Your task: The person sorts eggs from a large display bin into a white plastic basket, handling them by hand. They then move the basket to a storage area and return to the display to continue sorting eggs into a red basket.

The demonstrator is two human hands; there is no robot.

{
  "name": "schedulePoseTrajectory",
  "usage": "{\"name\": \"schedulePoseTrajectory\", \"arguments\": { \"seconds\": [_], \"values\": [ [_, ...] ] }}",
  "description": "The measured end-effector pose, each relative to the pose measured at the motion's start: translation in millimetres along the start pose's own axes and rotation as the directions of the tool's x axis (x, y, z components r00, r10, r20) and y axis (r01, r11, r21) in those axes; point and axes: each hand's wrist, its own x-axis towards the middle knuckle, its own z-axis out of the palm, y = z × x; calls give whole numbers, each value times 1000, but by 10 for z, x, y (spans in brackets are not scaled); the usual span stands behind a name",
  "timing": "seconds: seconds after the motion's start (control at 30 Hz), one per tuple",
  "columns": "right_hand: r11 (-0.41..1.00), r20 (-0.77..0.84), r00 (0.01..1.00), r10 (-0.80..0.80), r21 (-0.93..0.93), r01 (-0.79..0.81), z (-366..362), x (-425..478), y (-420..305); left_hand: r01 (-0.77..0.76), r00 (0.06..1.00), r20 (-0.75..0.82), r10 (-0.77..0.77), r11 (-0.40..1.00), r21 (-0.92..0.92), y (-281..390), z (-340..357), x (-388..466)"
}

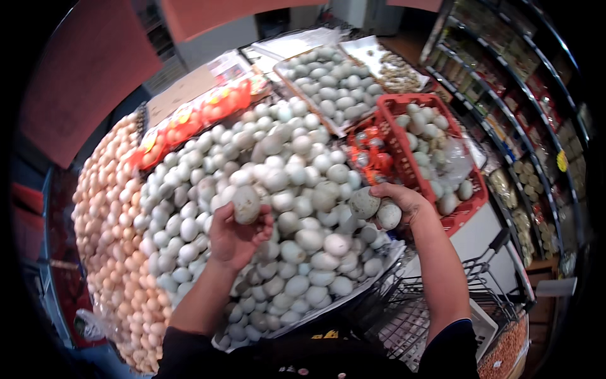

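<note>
One pale, brown-specked egg [246, 204] rests upright in my left hand [238, 239], between the thumb and the curled fingers. My right hand [406, 201] grips two eggs: a speckled grey-green egg [364, 203] under the thumb, and a whiter egg [388, 216] beside it. Both hands are above a large heap of pale green and white eggs [289, 213]. Just beyond my right hand stands a red plastic crate [466, 213], holding more pale eggs [426, 124] and a clear plastic bag [454, 163].
Brown eggs [113, 237] are piled at left, with red-netted eggs [208, 113] behind. A tray of greenish eggs [331, 85] and small speckled eggs [400, 71] lie farther back. At lower right is a wire shopping basket [402, 303]; stocked shelves [511, 94] line the right.
</note>
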Motion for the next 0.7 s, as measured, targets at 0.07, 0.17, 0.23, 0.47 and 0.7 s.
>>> {"name": "schedulePoseTrajectory", "arguments": {
  "seconds": [0.07, 0.17, 0.23, 0.47, 0.7],
  "values": [
    [985, -175, 971, -163, 33, 171, -176, -283, -232, -106, 994, 10, 109, 935, 339, 22, 195, 167],
    [937, -366, 862, -350, -136, 322, -801, -432, -711, -330, 942, 220, 253, 586, 740, 59, 592, 674],
    [937, -597, 722, -350, -240, 256, -1325, -413, -1011, -330, 931, 294, 216, 155, 931, -87, 1082, 1154],
    [946, -920, 228, -318, -322, 22, -2309, 309, -1409, -364, 698, 654, 292, -642, 675, -1023, 1814, 2804],
    [806, -815, 57, -577, -579, -123, -1977, 433, -1062, -126, 940, 322, 109, -768, 628, -1284, 1964, 3180]
  ]
}}
